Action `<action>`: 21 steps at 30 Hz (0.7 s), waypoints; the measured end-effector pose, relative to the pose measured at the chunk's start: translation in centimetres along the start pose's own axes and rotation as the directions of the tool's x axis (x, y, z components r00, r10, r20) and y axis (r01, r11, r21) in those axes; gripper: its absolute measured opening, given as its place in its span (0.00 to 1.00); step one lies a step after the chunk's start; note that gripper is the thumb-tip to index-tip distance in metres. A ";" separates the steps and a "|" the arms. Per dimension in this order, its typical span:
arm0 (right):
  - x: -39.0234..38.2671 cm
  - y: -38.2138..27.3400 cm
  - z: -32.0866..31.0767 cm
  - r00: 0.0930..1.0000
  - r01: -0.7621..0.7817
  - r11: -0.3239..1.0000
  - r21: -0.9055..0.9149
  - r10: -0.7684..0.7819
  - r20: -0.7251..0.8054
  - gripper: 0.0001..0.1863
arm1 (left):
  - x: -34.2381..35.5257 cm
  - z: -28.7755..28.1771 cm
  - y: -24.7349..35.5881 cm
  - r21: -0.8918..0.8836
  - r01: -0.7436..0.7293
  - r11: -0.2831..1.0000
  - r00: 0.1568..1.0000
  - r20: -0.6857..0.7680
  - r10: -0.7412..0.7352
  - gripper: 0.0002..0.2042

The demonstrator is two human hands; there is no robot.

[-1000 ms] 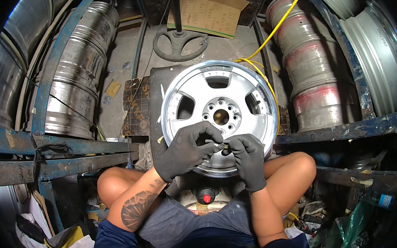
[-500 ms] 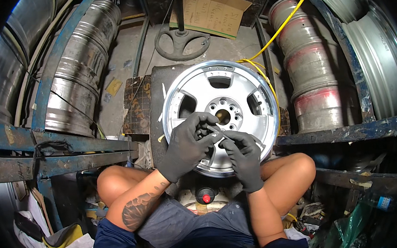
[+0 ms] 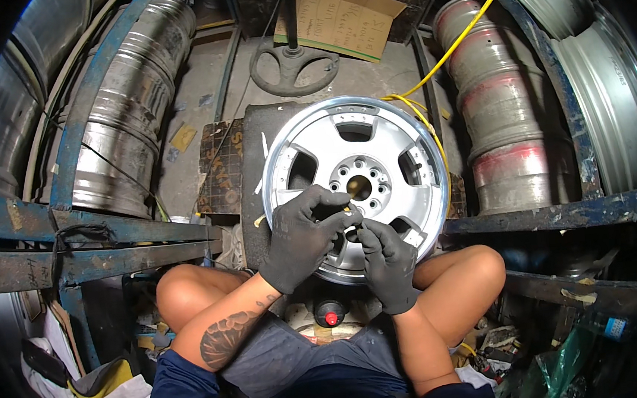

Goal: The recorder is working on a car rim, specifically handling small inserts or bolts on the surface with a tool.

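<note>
A silver car wheel rim (image 3: 317, 139) with a polished edge lies face up in front of me, with a ring of bolt holes round its open centre hub. Over its near half both my hands, in dark grey work gloves, meet fingertip to fingertip. My left hand (image 3: 300, 234) is closed in a pinch just below the hub. Opposite it, my right hand (image 3: 389, 261) is closed too, its thumb and forefinger touching the same spot. Something small and thin sits between the fingertips, mostly hidden by the gloves; its kind I cannot make out.
Stacked wheel barrels stand left (image 3: 121, 117) and right (image 3: 506, 109) behind blue metal frames (image 3: 68, 155). A yellow hose (image 3: 463, 34) passes beside the rim. Beyond are a fan base (image 3: 295, 70) and a cardboard sheet (image 3: 342, 21). A dark red-capped bottle (image 3: 331, 315) stands between my legs.
My right hand has turned slightly and drawn its fingers in closer to the left. A thin rod-like piece seen between the hands is now mostly covered. The rim stays put.
</note>
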State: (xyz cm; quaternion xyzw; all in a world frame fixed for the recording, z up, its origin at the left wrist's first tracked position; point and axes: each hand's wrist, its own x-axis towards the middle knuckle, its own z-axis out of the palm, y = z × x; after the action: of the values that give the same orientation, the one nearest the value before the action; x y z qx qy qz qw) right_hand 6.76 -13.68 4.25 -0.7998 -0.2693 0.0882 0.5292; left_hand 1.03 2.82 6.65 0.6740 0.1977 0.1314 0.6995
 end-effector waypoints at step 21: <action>0.7 0.6 0.0 0.940 -0.337 0.797 0.501 0.256 0.224 0.10 | 0.9 -1.0 1.3 -0.226 0.241 0.944 0.964 0.167 -0.207 0.11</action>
State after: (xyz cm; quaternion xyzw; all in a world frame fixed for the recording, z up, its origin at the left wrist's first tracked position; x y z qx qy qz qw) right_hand 7.52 -13.51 3.85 -0.6453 -0.1430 0.2991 0.6882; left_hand 1.45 4.14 7.81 0.5636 0.2055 0.0263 0.7996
